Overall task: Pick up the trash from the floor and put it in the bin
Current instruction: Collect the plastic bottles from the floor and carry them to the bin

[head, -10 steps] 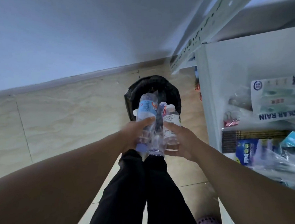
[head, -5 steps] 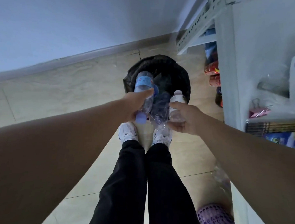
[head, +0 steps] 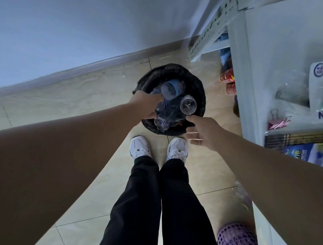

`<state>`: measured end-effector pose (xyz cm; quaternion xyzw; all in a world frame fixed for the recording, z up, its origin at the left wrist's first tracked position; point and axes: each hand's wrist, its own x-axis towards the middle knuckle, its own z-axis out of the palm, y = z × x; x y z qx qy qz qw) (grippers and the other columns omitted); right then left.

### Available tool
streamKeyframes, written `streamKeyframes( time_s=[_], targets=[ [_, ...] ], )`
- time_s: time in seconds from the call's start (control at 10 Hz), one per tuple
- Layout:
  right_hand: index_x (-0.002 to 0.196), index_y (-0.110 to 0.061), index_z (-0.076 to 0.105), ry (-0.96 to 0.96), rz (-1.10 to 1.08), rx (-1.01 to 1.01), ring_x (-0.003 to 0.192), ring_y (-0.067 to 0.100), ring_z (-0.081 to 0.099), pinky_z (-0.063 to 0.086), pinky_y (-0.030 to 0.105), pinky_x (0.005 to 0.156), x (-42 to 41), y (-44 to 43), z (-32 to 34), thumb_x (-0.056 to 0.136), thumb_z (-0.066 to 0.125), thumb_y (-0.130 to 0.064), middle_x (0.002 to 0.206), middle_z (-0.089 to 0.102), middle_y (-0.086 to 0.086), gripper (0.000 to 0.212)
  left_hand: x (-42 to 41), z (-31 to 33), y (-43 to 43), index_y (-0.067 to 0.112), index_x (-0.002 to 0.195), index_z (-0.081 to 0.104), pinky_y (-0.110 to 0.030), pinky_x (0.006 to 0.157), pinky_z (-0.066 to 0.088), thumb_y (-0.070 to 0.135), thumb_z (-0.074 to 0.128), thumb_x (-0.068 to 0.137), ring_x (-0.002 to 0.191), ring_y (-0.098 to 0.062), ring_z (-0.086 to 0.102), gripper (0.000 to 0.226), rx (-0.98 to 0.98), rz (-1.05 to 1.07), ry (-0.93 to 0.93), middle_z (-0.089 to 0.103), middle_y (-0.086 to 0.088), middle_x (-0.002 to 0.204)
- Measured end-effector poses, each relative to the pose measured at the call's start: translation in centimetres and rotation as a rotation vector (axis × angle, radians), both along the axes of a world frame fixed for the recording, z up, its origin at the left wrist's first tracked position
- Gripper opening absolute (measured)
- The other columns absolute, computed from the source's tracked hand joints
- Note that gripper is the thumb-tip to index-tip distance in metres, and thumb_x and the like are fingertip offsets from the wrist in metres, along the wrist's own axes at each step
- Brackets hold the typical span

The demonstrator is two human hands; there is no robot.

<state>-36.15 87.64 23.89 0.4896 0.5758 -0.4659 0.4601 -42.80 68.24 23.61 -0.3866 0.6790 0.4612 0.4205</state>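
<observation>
A round bin lined with a black bag [head: 179, 69] stands on the tiled floor just ahead of my white shoes [head: 139, 146]. Three clear plastic bottles sit in its mouth: a blue-labelled one [head: 172, 88] tilted at the back, one showing its round base [head: 188, 105], and one [head: 161, 122] at the front rim. My left hand [head: 145, 105] reaches over the bin's left rim with its fingers curled around the bottles' necks. Over the front right rim, my right hand [head: 202, 132] hovers with spread fingers, holding nothing.
A white metal shelf unit [head: 239, 74] stands close on the right, holding packets, a pink clip and boxes. Red cans [head: 227, 78] sit on the floor beneath it. A purple perforated basket [head: 235, 240] is at bottom right. The wall and skirting run behind the bin.
Both hands carried the bottles forward and down into the bin. My right hand let go of its bottle and drew back; the bottles now tilt inside the bag.
</observation>
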Motion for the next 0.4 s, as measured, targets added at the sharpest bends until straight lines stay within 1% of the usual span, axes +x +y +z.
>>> streamKeyframes(
  time_s=[0.1,0.2,0.3,0.4],
  targets=[
    [0.122,-0.016,0.061,0.023,0.004,-0.009,0.081,0.024,0.071,0.058,0.04,0.078,-0.1,-0.4,0.1,0.089,0.067,-0.043,0.112,0.068,0.011,0.044,0.3,0.3,-0.1,0.0,0.126,0.056,-0.052,0.09,0.059,0.035,0.071,0.076,0.106,-0.037,0.068,0.063,-0.028,-0.102,0.058,0.066,-0.02,0.119],
    [0.105,-0.019,0.061,0.032,0.047,-0.003,0.083,0.023,0.069,0.057,0.038,0.073,-0.2,-0.7,0.3,0.089,0.067,-0.043,0.116,0.066,0.011,0.029,1.0,0.2,-0.4,0.003,0.131,0.051,-0.048,0.088,0.058,0.04,0.07,0.071,0.101,-0.037,0.068,0.073,-0.06,-0.168,0.054,0.066,-0.019,0.116],
    [0.1,-0.012,0.064,0.115,0.249,0.052,0.09,0.028,0.07,0.059,0.042,0.077,-0.1,-1.1,0.4,0.089,0.066,-0.039,0.12,0.066,0.018,0.029,1.8,0.0,-1.1,0.009,0.111,0.058,-0.03,0.056,0.045,0.043,0.067,0.075,0.059,-0.022,0.054,0.05,-0.1,-0.276,0.027,0.056,-0.004,0.073],
    [0.124,0.0,0.058,0.21,0.477,0.119,0.104,0.035,0.065,0.053,0.053,0.095,0.1,-1.6,1.0,0.088,0.065,-0.038,0.117,0.066,0.02,0.054,2.5,0.2,-1.9,0.02,0.082,0.057,-0.023,0.047,0.035,0.042,0.062,0.079,0.049,-0.016,0.048,0.023,-0.124,-0.387,0.08,0.053,0.002,0.06]
  ],
)
